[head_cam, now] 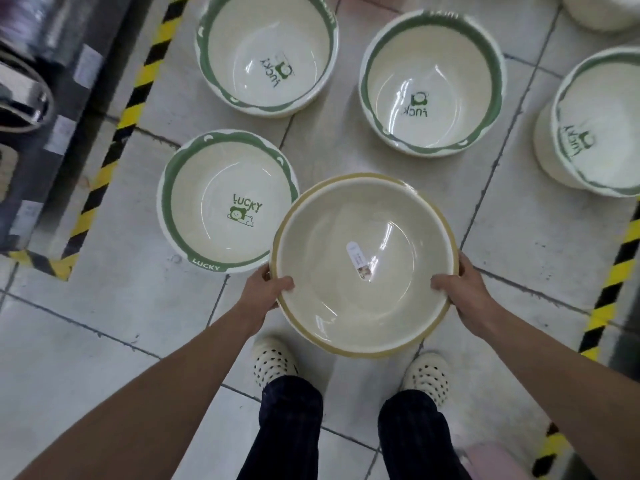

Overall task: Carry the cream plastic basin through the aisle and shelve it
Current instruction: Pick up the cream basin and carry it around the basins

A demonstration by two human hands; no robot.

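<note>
The cream plastic basin (346, 306) has a tan rim and a white label stuck inside near its bottom. It is held level in front of me, above the tiled floor and above my feet. My left hand (265, 289) grips its left rim, thumb over the edge. My right hand (464, 289) grips the right rim the same way. The basin's far left edge overlaps a green-rimmed basin on the floor.
Several cream basins with green rims and "LUCKY" print stand on the floor ahead: (225, 202), (266, 53), (433, 84), (588, 126). Shelving (38, 109) bordered by yellow-black hazard tape (117, 133) runs along the left; more tape (613, 278) on the right.
</note>
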